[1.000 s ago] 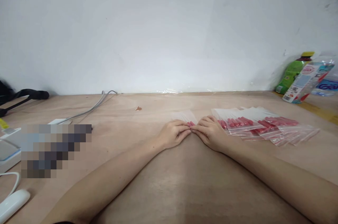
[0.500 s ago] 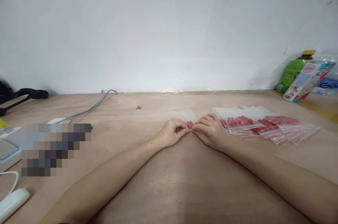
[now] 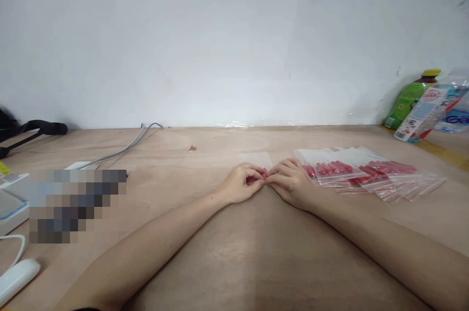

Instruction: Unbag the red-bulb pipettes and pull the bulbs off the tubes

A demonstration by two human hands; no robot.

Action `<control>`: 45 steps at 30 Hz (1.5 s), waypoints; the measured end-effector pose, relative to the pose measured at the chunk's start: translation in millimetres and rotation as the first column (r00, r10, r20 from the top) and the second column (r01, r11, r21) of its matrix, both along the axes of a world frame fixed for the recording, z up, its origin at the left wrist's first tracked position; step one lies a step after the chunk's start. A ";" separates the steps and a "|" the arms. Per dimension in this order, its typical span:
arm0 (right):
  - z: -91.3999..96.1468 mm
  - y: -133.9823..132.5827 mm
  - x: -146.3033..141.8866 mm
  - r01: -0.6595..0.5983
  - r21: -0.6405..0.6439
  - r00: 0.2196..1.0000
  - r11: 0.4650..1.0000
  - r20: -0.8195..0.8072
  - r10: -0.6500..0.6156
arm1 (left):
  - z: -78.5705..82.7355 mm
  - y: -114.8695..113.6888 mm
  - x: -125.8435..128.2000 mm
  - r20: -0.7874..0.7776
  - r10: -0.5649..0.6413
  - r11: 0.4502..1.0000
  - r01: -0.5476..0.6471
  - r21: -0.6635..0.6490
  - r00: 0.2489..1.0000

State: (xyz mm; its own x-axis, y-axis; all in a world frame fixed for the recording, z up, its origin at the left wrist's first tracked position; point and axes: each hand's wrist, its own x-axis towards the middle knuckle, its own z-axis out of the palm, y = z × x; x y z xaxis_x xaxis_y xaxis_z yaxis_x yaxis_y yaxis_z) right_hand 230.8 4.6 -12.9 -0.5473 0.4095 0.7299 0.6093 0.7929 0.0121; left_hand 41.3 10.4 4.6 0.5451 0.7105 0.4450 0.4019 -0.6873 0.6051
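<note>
Both hands meet at the near edge of a clear zip bag [image 3: 255, 159] that lies on the table and has small red pieces inside. My left hand [image 3: 242, 183] pinches this edge from the left, thumb against fingers. Opposite it, my right hand [image 3: 291, 181] pinches the same edge, its fingertips close to the left ones. The hands cover much of the bag and its seal. Just right of my right hand lie several overlapping zip bags [image 3: 366, 153] filled with red, rod-like pieces; their zip strips face the near side.
Bottles stand at the far right by the wall, among them a green bottle [image 3: 405, 100] with a yellow cap and a clear labelled bottle [image 3: 421, 114]. Grey cables [image 3: 126, 148], a white mouse [image 3: 20, 279] and a blurred-out patch are on the left. A brown scrap [image 3: 192, 148] lies farther back.
The hands stay almost in place, still pinching the bag's edge. The fingertips have drawn slightly closer together, and the view has shifted a little.
</note>
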 end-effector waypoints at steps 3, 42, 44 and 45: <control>-0.8 -1.5 -3.0 0.071 -0.020 0.997 0.997 -0.022 -0.071 | -2.0 2.1 1.6 0.014 0.032 0.999 -0.031 -0.028 0.999; -5.6 6.9 3.9 0.258 -0.277 0.956 0.926 -0.067 -0.287 | 2.8 3.2 -24.8 -0.287 0.069 0.967 0.007 0.256 0.955; -0.9 5.4 3.3 0.151 -0.369 0.978 0.917 -0.081 -0.194 | 2.0 2.9 -25.5 -0.290 0.089 0.960 -0.005 0.279 0.953; 0.5 5.2 3.2 0.090 -0.405 0.984 0.910 -0.103 -0.143 | 1.6 2.9 -25.8 -0.288 0.095 0.958 -0.010 0.286 0.953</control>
State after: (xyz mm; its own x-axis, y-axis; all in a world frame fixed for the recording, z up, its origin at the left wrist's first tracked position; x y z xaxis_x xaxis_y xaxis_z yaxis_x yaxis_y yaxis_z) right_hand 234.0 9.8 -12.3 -0.3913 0.7348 0.5540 0.6727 0.6392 -0.3727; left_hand 15.5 13.3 6.2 0.6476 0.6131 0.4525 0.5732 -0.7832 0.2409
